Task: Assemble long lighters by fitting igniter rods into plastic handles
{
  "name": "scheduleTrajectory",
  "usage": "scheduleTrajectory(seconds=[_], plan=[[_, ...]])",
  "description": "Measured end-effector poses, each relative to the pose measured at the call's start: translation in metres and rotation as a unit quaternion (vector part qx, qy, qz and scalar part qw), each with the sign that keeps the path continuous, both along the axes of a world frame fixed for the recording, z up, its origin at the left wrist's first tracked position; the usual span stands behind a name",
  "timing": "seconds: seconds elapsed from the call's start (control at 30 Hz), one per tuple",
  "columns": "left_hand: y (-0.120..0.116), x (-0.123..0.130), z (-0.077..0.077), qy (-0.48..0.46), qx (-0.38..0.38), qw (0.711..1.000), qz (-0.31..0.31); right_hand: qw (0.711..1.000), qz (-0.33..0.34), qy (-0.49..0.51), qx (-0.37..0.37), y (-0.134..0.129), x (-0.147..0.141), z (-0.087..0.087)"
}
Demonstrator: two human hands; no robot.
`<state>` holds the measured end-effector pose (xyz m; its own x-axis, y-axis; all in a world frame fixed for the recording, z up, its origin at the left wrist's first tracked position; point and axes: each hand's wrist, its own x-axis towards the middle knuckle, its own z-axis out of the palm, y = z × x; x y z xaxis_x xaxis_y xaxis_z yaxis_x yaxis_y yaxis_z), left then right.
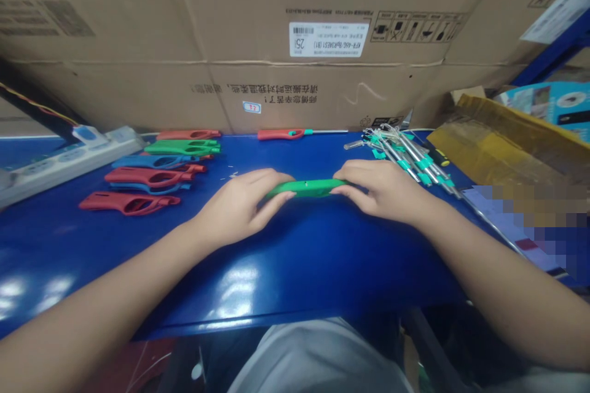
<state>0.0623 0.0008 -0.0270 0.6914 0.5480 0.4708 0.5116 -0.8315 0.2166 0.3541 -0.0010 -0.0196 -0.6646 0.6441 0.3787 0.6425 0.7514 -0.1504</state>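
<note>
A green lighter handle (311, 188) is held level between my two hands, above the blue tabletop. My left hand (246, 202) pinches its left end between thumb and fingers. At the other end, my right hand (380, 189) grips it the same way, with fingertips covering that tip. Left of my hands lie several lighter handles, among them a red one (126, 202), a blue one (150, 162) and a green one (182, 147). To the right is a pile of metal lighter rods (405, 153) with teal parts. A red lighter with its rod (283, 134) lies at the back.
A large cardboard box (161, 31) stands upright behind the blue table (299, 270). A white power strip (69, 166) runs along the left. At the right are a taped carton (511, 147) and a screwdriver (437, 155) with a yellow-black handle.
</note>
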Motion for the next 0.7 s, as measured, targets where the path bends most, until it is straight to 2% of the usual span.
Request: scheduleTrajectory(seconds=[0.13, 0.23, 0.3, 0.43, 0.53, 0.7], plan=[[-0.002, 0.003, -0.004, 0.068, 0.027, 0.997, 0.018, 0.995, -0.073, -0.058, -0.031, -0.005, -0.01, -0.002], [-0.003, 0.004, -0.006, 0.098, 0.062, 0.993, 0.029, 0.991, -0.085, -0.075, -0.064, -0.006, -0.015, -0.004], [-0.003, 0.004, -0.006, 0.103, 0.066, 0.992, 0.014, 0.992, -0.06, -0.061, -0.092, -0.006, -0.017, -0.005], [-0.002, 0.003, -0.007, 0.107, 0.039, 0.993, -0.019, 0.989, 0.049, 0.017, -0.139, -0.007, -0.019, -0.008], [-0.004, 0.004, -0.01, 0.108, 0.018, 0.993, -0.037, 0.989, 0.104, 0.047, -0.099, -0.011, -0.023, -0.014], [-0.009, 0.009, -0.014, 0.074, -0.079, 0.993, -0.048, 0.99, 0.121, 0.077, -0.014, -0.017, -0.028, -0.019]])
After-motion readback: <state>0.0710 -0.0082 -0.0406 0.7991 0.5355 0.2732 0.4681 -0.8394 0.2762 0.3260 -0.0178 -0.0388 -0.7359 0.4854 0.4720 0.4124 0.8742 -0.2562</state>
